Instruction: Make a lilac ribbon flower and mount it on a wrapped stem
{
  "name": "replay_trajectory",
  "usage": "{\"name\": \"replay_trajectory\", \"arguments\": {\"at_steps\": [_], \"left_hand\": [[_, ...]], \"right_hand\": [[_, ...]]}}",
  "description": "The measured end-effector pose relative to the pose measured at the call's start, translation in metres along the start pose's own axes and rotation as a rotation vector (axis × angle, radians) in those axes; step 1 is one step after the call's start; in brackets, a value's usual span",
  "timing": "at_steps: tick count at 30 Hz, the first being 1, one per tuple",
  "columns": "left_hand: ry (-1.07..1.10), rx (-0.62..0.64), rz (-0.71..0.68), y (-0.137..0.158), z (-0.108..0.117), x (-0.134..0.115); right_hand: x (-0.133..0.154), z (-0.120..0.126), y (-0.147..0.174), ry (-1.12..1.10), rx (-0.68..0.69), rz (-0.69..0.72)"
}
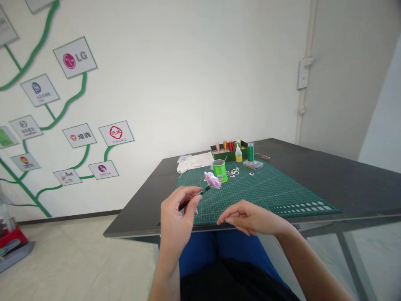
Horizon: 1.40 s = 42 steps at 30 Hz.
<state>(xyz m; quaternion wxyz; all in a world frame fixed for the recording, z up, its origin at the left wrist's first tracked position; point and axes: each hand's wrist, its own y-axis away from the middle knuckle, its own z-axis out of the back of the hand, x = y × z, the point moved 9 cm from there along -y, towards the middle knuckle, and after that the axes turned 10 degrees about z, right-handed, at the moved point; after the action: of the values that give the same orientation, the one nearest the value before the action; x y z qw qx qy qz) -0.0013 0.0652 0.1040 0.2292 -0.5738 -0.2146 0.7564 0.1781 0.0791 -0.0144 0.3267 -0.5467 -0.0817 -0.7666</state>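
Note:
In the head view, my left hand (181, 209) is closed around the dark stem of a pale lilac artificial flower (213, 180). The bloom points away from me, and a green piece shows on the stem just below it. My right hand (247, 217) hovers at the front edge of the cutting mat (244, 196), thumb and fingers drawn together. Whatever those fingertips pinch, if anything, is too small to make out. Beyond the flower stands a green tin can (219, 171) with a thin stick poking out. White scissors handles (233, 172) lie beside it.
A green box (230, 155) with thread spools sits at the back. Near it are a glue bottle (238, 154), a green thread spool (250, 153) and a clear case (253, 164). White fabric and paper (196, 161) lie at the back left of the black table (140, 194).

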Motion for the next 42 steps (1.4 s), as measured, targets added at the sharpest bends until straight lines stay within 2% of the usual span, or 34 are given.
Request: {"name": "replay_trajectory", "arguments": {"at_steps": [7, 14, 20, 25, 28, 32, 35, 42], "left_hand": [[0.018, -0.028, 0.021, -0.006, 0.001, 0.008], [0.103, 0.059, 0.101, -0.010, -0.004, 0.021], [0.066, 0.125, 0.065, -0.007, -0.012, 0.018], [-0.051, 0.210, 0.014, 0.000, -0.023, 0.009], [-0.118, 0.255, -0.037, 0.006, -0.029, 0.001], [-0.171, 0.277, -0.093, 0.012, -0.033, -0.006], [-0.200, 0.269, -0.131, 0.014, -0.034, -0.009], [-0.226, 0.226, -0.191, 0.015, -0.031, -0.016]], "right_hand": [[0.029, -0.017, 0.030, -0.060, 0.057, 0.089], [0.079, -0.004, 0.044, 0.046, 0.099, 0.262], [0.112, 0.002, 0.041, 0.009, 0.134, 0.348], [0.155, 0.010, 0.030, 0.036, 0.131, 0.599], [0.170, 0.022, 0.017, 0.039, 0.084, 0.617], [0.172, 0.043, -0.006, 0.083, -0.021, 0.514], [0.165, 0.057, -0.021, 0.100, -0.074, 0.488], [0.111, 0.082, -0.045, 0.026, -0.159, 0.364]]}}
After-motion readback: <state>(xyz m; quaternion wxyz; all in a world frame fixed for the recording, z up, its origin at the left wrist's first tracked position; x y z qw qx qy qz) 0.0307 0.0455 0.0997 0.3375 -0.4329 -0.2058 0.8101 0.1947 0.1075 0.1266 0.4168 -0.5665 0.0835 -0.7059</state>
